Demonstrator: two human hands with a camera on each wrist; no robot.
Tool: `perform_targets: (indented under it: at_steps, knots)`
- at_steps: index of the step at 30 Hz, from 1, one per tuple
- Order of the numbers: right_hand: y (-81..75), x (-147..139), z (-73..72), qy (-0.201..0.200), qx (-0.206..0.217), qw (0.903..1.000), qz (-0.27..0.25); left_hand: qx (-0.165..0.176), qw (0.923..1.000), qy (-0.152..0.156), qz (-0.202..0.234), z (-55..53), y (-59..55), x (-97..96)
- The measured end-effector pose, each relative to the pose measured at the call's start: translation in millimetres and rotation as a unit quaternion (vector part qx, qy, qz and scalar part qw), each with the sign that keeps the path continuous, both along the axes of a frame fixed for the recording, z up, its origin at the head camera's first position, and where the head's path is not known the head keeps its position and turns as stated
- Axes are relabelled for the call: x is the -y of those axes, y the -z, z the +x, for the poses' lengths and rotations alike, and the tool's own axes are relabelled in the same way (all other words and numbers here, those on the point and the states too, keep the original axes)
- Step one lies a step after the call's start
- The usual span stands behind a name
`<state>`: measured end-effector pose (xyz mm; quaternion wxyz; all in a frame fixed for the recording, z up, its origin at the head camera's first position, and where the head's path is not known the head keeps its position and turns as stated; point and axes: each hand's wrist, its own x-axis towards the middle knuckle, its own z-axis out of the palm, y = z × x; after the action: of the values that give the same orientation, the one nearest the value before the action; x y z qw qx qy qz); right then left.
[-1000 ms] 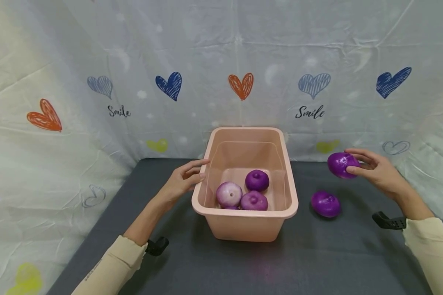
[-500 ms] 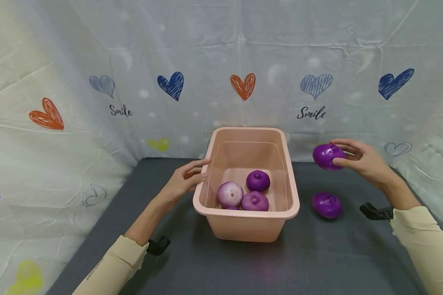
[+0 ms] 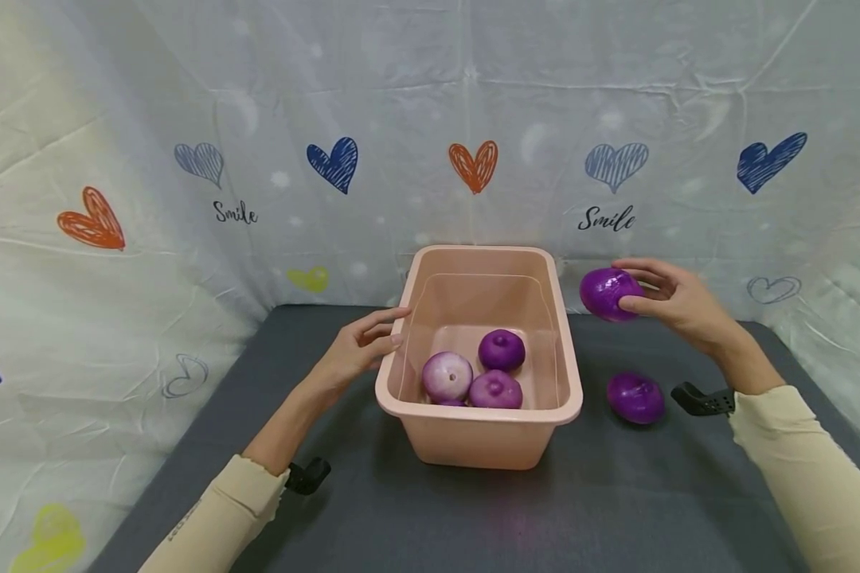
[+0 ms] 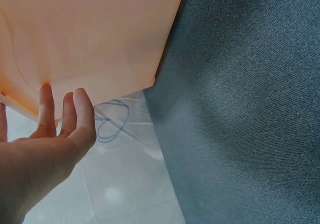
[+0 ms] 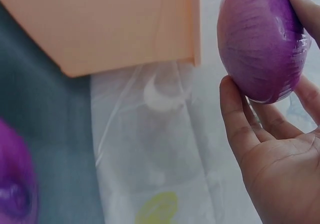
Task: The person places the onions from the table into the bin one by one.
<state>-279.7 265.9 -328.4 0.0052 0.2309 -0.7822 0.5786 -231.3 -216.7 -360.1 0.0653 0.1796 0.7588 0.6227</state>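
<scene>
In the head view, my right hand (image 3: pixel 677 298) holds a shiny purple onion (image 3: pixel 607 294) in the air, just right of the peach plastic tub (image 3: pixel 478 434). The thumb and fingertips grip the onion's sides, and clear film around it shows in the right wrist view. My left hand (image 3: pixel 354 350) touches the tub's left rim, with fingers relaxed; in the left wrist view, fingers (image 4: pixel 46 106) lie against the outer wall. Inside the tub sit a pale onion (image 3: pixel 447 377), a dark purple onion (image 3: pixel 501 350) and a lighter purple one (image 3: pixel 495 390). Another, mostly hidden, shows below them.
A second wrapped purple onion (image 3: pixel 635 399) lies on the dark grey tabletop (image 3: pixel 430 525), right of the tub. Behind and to the left hangs a pale curtain (image 3: pixel 401 95) printed with hearts, close behind the tub's far end.
My right hand has carried the purple onion leftward and slightly up, closer to the tub. My left hand stays at the rim, and the onions in the tub have not moved.
</scene>
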Motion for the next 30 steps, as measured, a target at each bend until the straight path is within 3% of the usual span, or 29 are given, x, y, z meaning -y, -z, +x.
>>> perform_targets:
  at_steps: [14,30]
  knots:
    - [-18.6,43,-11.3,-0.067,-0.016,0.9972,-0.031,-0.003,1.0000,-0.001,0.003,0.9,1.1,1.6]
    - [-26.1,87,-18.2,-0.168,-0.032,0.9848,-0.031,-0.001,0.9999,0.006,0.008,1.0,1.6,1.2]
